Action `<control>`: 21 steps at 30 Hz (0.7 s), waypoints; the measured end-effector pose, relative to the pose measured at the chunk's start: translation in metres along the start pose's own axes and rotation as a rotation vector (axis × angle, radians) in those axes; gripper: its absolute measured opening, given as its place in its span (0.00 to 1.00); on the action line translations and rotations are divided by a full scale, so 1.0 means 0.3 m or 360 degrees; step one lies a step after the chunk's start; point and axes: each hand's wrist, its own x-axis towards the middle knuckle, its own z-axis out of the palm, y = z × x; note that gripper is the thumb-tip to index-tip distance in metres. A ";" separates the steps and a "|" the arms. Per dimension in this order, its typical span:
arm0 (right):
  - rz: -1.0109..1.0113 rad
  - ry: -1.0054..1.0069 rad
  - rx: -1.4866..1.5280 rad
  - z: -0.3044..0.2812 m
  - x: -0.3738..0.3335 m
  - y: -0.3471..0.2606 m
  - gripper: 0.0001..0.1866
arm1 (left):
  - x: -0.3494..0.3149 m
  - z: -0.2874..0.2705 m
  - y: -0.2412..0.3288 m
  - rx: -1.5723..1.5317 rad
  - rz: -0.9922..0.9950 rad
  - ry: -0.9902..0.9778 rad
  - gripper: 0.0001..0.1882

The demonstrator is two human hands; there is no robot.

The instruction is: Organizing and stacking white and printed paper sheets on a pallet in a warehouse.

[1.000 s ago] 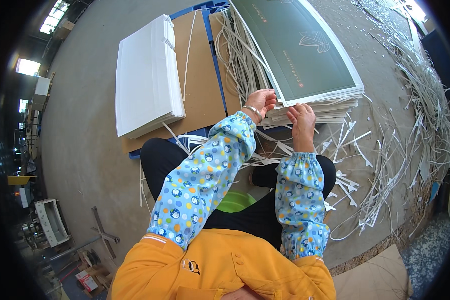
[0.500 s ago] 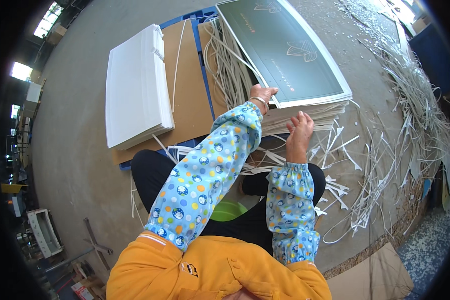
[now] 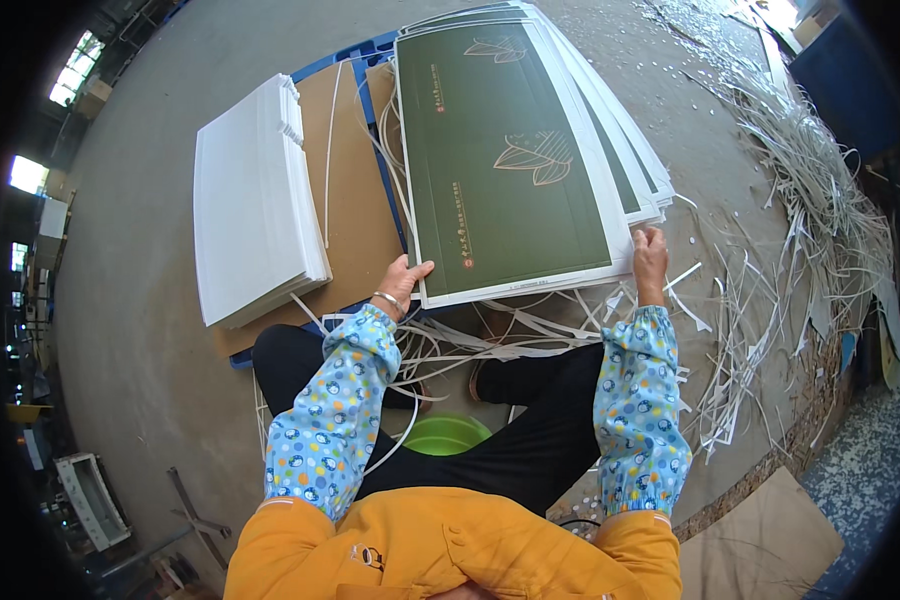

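Observation:
A large green printed sheet with white margins and gold leaf drawings lies across the front of me, pulled toward me and left over a stack of like sheets. My left hand grips its near left corner, thumb on top. At the near right corner, my right hand is closed on the sheet's edge. To the left stands a stack of white sheets on brown cardboard.
A blue pallet lies under the cardboard. Loose white strips tangle before my feet, and a big heap of strips spreads at the right. Between my legs sits a green basin. Another cardboard piece lies at lower right.
The top green sheet has slid left and toward me off the stack. My left hand moved left and nearer to its corner; my right hand moved right and now grips the other corner.

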 end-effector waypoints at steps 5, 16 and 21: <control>0.0036 -0.0473 -0.0184 0.039 -0.012 -0.001 0.15 | 0.041 0.043 -0.045 0.0020 0.0008 0.0141 0.15; 0.0283 -0.0660 0.0638 -0.058 -0.016 0.010 0.15 | -0.035 0.094 -0.010 -0.0411 -0.0015 -0.0184 0.14; 0.0466 -0.0662 0.0963 -0.246 -0.101 -0.096 0.11 | -0.083 0.104 -0.006 -0.0500 -0.0061 -0.0249 0.12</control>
